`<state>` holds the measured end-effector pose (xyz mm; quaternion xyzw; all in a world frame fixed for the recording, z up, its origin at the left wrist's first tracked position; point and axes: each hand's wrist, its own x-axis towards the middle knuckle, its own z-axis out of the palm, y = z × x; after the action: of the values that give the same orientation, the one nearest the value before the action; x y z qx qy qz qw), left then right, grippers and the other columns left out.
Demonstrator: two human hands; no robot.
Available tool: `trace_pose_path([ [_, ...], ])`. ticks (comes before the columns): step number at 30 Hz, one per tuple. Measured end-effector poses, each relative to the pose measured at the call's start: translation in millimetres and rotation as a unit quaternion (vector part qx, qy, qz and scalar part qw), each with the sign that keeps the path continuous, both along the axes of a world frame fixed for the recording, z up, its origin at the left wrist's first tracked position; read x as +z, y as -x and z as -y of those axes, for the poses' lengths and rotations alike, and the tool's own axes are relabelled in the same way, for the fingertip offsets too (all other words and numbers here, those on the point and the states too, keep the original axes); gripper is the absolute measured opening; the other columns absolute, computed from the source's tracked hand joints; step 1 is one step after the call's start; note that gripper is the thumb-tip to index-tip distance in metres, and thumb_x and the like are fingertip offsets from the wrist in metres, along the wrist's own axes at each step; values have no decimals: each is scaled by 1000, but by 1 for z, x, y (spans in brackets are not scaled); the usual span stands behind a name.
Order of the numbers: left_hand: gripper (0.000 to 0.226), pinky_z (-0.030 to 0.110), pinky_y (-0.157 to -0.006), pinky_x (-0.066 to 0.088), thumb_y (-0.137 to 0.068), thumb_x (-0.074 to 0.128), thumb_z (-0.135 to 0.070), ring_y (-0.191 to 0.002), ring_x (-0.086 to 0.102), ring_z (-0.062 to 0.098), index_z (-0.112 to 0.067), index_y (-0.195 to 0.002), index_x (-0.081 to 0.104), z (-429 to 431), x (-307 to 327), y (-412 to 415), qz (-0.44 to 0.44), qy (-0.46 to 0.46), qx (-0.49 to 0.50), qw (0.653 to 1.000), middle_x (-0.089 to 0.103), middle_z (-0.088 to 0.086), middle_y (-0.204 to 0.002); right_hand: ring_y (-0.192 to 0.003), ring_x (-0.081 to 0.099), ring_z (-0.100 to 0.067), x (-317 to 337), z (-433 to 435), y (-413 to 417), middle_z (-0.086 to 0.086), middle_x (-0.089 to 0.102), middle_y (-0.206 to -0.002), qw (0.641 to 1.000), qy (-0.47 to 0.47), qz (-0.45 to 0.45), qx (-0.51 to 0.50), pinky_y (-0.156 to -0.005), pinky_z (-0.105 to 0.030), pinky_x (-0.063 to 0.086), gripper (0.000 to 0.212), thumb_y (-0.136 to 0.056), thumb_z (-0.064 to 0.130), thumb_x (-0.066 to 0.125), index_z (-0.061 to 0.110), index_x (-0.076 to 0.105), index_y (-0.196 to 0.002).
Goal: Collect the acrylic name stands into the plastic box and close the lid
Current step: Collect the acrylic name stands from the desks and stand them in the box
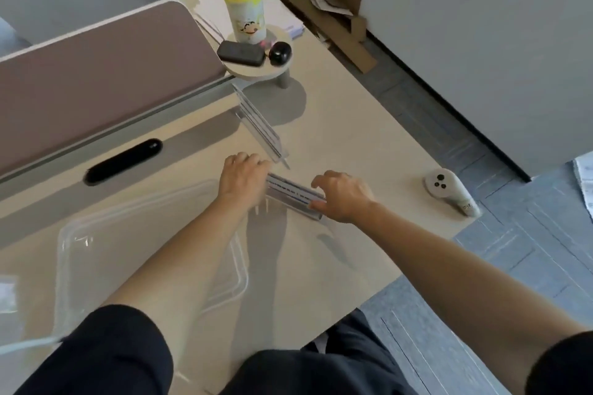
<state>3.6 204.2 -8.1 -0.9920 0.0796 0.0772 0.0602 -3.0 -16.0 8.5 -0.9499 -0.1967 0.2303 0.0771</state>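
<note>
I hold one name stand (293, 194) by its two ends, just beyond the far right corner of the clear plastic box (73, 244) on the desk (353, 138). My left hand (240, 178) closes on one end, my right hand (345, 197) pinches the other. A second name stand (258, 120) stands behind, near the small round shelf (253, 72).
</note>
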Motion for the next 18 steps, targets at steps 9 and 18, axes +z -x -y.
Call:
trace_pose_path([
  [9, 19, 32, -70, 42, -94, 52, -34, -96, 62, 30, -22, -105, 63, 5, 1, 32, -101, 57, 112, 987, 64, 2, -102, -106, 62, -28, -19, 8, -89, 1, 66, -117, 993, -16, 24, 116, -76, -32, 43, 22, -96, 35, 53, 32, 67, -113],
  [18, 21, 30, -60, 35, -99, 43, -35, -77, 52, 25, -20, -91, 54, 7, -9, 80, -87, 145, 257, 952, 60, -2, -84, -104, 61, -25, -22, -6, -124, 2, 71, -114, 980, -85, -28, 180, -83, -36, 51, 21, -93, 41, 61, 33, 72, -109],
])
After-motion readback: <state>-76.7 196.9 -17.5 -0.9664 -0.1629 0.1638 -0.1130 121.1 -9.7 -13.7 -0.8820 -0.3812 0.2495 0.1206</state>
